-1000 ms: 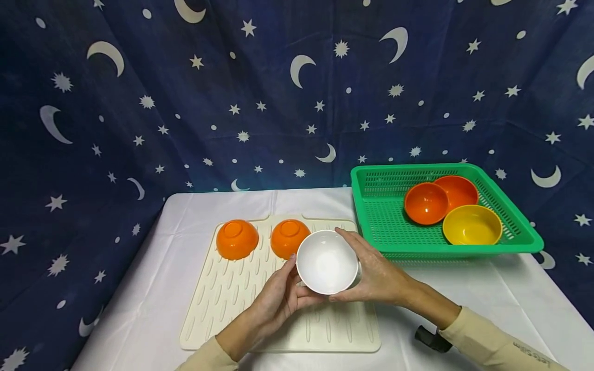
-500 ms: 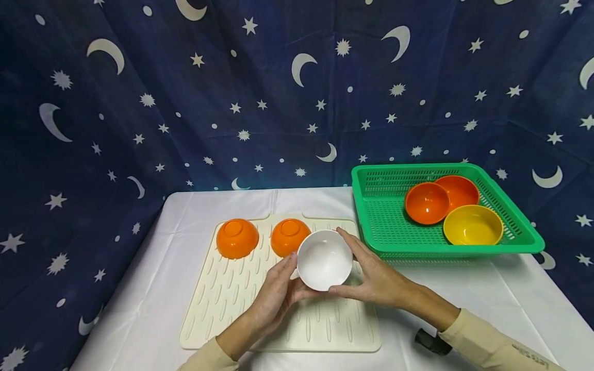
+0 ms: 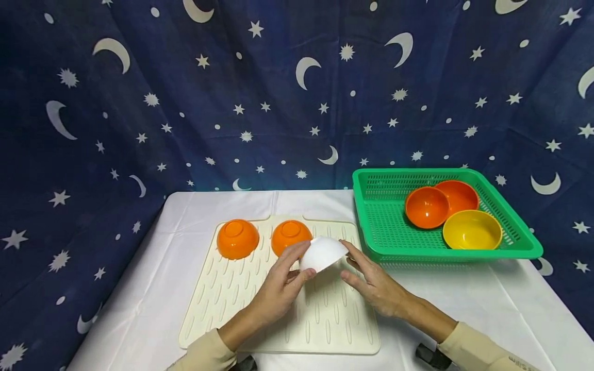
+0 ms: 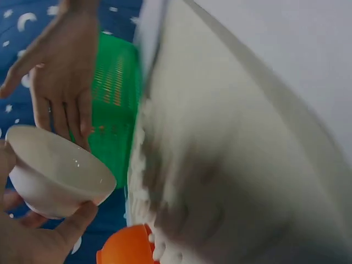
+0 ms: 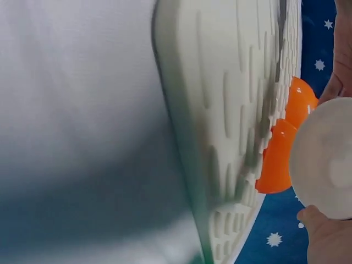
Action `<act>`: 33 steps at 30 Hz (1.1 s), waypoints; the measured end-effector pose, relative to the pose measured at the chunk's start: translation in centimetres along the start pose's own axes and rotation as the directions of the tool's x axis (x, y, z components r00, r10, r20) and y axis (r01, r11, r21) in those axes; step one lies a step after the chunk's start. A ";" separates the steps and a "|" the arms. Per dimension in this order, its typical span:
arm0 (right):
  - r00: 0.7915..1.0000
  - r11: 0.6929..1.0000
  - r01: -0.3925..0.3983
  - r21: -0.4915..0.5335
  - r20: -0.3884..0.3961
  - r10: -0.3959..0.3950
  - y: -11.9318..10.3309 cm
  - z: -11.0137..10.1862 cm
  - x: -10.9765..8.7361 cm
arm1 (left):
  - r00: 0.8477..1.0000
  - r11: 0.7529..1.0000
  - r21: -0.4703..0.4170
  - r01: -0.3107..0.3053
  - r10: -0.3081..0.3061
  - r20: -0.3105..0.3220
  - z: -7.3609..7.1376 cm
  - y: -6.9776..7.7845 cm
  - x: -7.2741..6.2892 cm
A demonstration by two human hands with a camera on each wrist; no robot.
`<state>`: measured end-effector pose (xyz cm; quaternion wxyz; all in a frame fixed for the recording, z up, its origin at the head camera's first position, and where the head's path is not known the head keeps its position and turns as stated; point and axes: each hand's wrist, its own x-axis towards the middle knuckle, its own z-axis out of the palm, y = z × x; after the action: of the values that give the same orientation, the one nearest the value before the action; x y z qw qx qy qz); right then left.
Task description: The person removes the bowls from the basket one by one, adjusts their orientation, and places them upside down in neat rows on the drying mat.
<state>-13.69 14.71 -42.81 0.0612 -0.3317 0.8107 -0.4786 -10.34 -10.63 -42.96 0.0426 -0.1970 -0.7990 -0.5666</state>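
Left hand [image 3: 279, 284] grips tilted white bowl [image 3: 324, 253]; right hand [image 3: 381, 287] perhaps touches it

A table covered with white cloth [image 3: 130, 309] carries the things; the cloth shows some fold lines. Directly on it, toward nine o'clock from the middle, lies flat a cream drying mat [image 3: 327, 327] with many narrow raised ribs. Toward two o'clock stands a green perforated plastic basket [image 3: 457, 254], just beside the mat; whether the two are touching, I cannot tell.
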 end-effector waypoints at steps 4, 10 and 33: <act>0.998 0.998 -0.054 -0.018 -0.031 0.053 0.7 0.3 -0.5 | 0.967 0.921 0.295 -0.256 0.244 0.077 0.1 -0.6 0.6; 0.989 0.992 -0.121 -0.034 -0.084 0.118 1.7 0.8 -0.9 | 0.901 0.768 0.473 -0.433 0.383 0.203 0.5 -1.2 2.0; 0.979 0.968 -0.193 -0.162 -0.101 0.179 4.7 0.9 1.5 | 0.852 0.530 0.667 -0.524 0.342 0.397 2.3 -3.8 6.1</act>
<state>-16.69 14.66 -46.85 0.0425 -0.2374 0.8781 -0.4132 -16.98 -7.95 -45.37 0.1727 -0.4144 -0.8845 -0.1272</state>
